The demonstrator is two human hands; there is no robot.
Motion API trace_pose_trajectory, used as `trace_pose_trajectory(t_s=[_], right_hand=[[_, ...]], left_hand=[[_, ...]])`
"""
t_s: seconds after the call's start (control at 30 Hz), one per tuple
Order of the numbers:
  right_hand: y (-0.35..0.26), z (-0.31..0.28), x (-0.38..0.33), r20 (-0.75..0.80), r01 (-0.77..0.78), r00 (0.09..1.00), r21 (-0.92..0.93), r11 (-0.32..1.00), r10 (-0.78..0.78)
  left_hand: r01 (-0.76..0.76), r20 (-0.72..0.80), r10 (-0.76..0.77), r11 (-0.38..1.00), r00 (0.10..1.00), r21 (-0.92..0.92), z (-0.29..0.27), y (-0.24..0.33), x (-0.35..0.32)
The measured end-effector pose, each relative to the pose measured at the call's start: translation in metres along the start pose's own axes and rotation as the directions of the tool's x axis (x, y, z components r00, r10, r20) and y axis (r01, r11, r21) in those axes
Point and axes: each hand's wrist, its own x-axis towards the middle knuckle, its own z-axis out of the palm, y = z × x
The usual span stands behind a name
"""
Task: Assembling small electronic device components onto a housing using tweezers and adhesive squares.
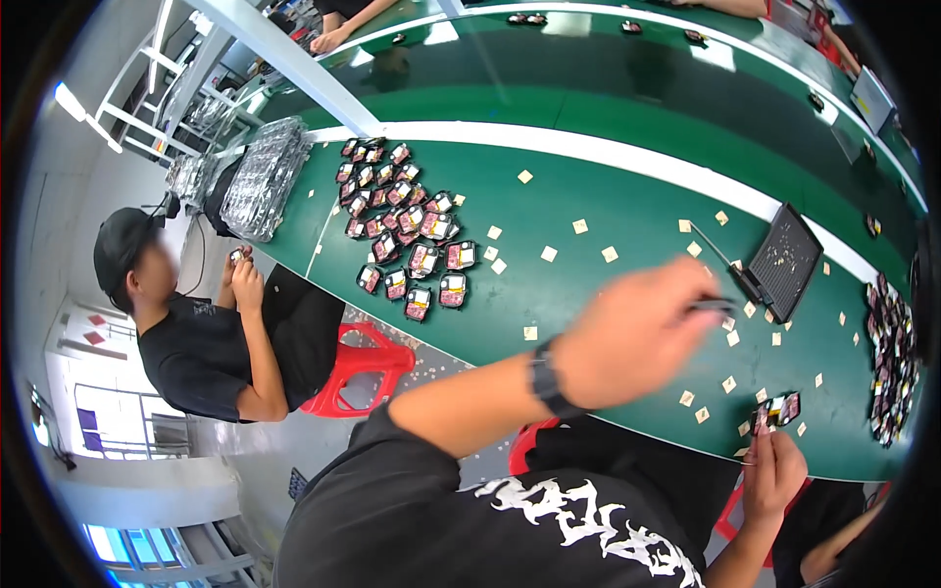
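Note:
My left hand [637, 333], blurred by motion and with a dark band on its wrist, hovers over the green table [588, 294]. Its fingers are pinched on a thin dark tool [716, 306], close to a black tray [784, 260]. My right hand [774, 475] is at the table's near edge. It holds up a small dark and red pack [777, 410] between its fingertips. Small beige paper squares [702, 415] lie scattered around both hands.
A cluster of small clear packs with red contents [407, 235] lies at the table's left, beside stacked clear trays [260, 176]. More packs [892, 363] pile at the right edge. A person in black [211, 343] sits on a red stool [358, 367] at left.

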Motion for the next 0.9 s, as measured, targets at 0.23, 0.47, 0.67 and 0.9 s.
trace_pose_trajectory(t_s=[0.23, 0.47, 0.67, 0.9], right_hand=[[0.003, 0.007, 0.003, -0.066, 0.055, 0.996, 0.001, 0.998, -0.055], [-0.004, 0.004, 0.013, -0.073, 0.06, 0.996, 0.013, 0.998, -0.059], [-0.001, 0.002, 0.017, -0.065, 0.047, 0.997, -0.026, 0.999, -0.049], [0.0, 0.01, 0.016, -0.126, 0.033, 0.991, -0.087, 0.996, -0.044]], left_hand=[[0.457, -0.6, -0.238, 0.856, 0.763, 0.242, -0.156, -0.094, -0.08], [0.652, -0.64, -0.276, 0.589, 0.717, 0.477, -0.212, -0.12, -0.095], [0.469, -0.502, -0.027, 0.407, 0.864, 0.784, -0.198, -0.109, -0.079], [0.439, 0.124, -0.446, 0.895, 0.886, 0.082, -0.049, -0.036, -0.022]])
